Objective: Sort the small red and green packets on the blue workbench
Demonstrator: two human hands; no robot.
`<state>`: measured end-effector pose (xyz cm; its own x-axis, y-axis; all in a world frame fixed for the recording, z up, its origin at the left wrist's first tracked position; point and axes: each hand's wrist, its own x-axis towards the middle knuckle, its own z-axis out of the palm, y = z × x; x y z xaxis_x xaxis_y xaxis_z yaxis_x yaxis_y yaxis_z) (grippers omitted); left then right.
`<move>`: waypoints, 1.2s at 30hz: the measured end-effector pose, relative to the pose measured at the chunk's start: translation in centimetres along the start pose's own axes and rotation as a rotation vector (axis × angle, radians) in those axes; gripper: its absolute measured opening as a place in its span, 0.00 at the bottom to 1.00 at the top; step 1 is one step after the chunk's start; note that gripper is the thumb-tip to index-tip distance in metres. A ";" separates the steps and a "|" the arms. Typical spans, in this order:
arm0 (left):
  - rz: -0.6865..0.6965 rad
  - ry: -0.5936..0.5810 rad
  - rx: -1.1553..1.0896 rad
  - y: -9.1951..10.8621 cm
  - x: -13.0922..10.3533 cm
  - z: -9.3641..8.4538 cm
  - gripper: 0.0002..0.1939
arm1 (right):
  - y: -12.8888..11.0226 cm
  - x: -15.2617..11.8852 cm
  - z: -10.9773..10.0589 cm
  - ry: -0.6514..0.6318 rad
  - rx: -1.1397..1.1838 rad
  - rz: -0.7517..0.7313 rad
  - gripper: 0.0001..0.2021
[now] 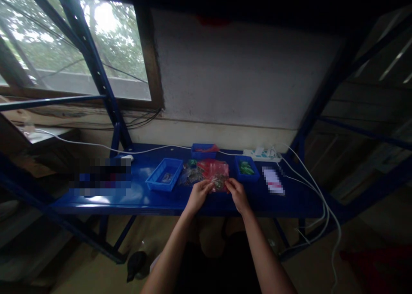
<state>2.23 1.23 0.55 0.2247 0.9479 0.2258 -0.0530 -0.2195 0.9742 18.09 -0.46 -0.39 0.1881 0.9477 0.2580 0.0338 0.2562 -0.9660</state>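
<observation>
Near the front of the blue shelf, my left hand [200, 193] and my right hand [238, 194] grip opposite sides of a red-tinted clear plastic bag [218, 170]. Small metallic pieces [220, 181] lie in the lower part of the bag; their kind is too small to make out. Fingers of both hands are pinched closed on its edges. Just left of it, a clear bag of small grey pieces [194, 174] rests on the shelf. More red plastic shows behind the held bag.
A blue tray [151, 185] with a few small clear items stands left. Another blue tray [236, 167] holding green packets is right, and a blue bin [192, 151] with red plastic sits behind. A power strip [262, 156], white cables and a blurred-out white item [273, 180] lie right.
</observation>
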 end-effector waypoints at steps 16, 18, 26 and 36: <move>0.006 0.039 0.000 -0.1 0.2 0.1 0.18 | -0.1 0.2 0.1 -0.006 -0.001 0.000 0.15; -0.001 0.027 0.002 -0.2 0.2 0.1 0.18 | 0.0 0.1 0.1 -0.003 -0.007 -0.007 0.14; -0.001 0.034 0.019 0.2 -0.1 0.1 0.18 | 0.3 0.2 0.1 0.028 0.019 -0.001 0.13; -0.048 0.022 -0.091 -0.1 0.1 0.1 0.18 | 0.8 0.4 -0.1 0.072 0.070 0.023 0.14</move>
<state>2.39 1.32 0.46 0.2076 0.9620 0.1776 -0.1310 -0.1525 0.9796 18.32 0.07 -1.05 0.2584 0.9380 0.2312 -0.0394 0.2494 -0.9676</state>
